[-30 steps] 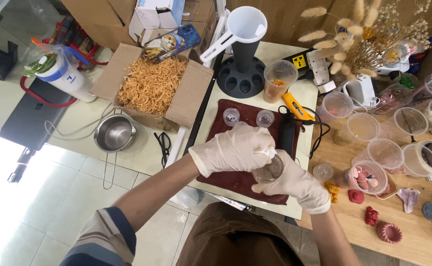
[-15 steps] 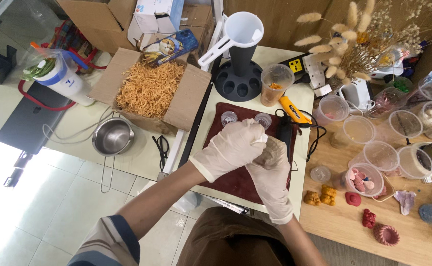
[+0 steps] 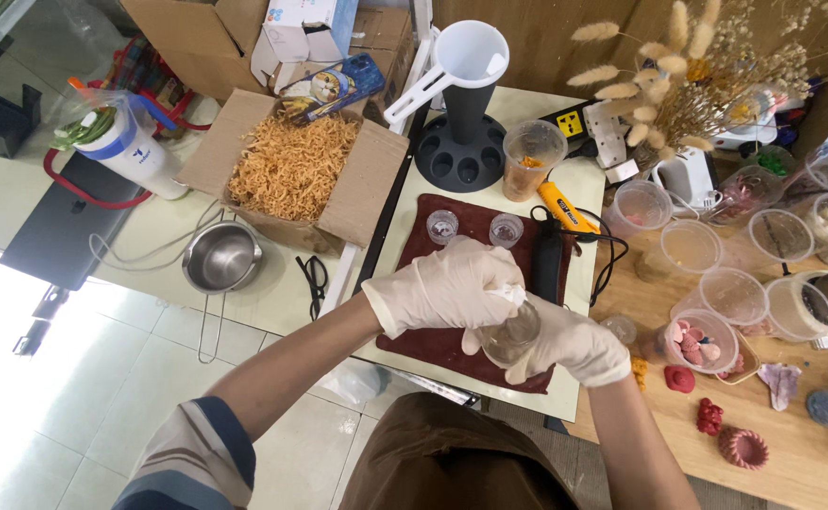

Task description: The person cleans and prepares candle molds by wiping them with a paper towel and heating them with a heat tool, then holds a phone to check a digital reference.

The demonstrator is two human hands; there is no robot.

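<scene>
Both my hands wear pale gloves and meet over a dark red cloth on the cream table. My right hand grips a small clear glass cup, tilted on its side. My left hand is closed around a scrap of white tissue pressed at the cup's mouth. Two more small clear cups stand upright at the cloth's far edge.
A black holder with a white funnel, a plastic cup of orange bits, a yellow tool, a box of orange shreds, a steel pot, eyeglasses. Several clear tubs and red moulded pieces fill the wooden table at right.
My right hand has turned and swung back toward me with the cup, which now lies tilted on its side. My left hand stays at the cup's mouth with the tissue.
</scene>
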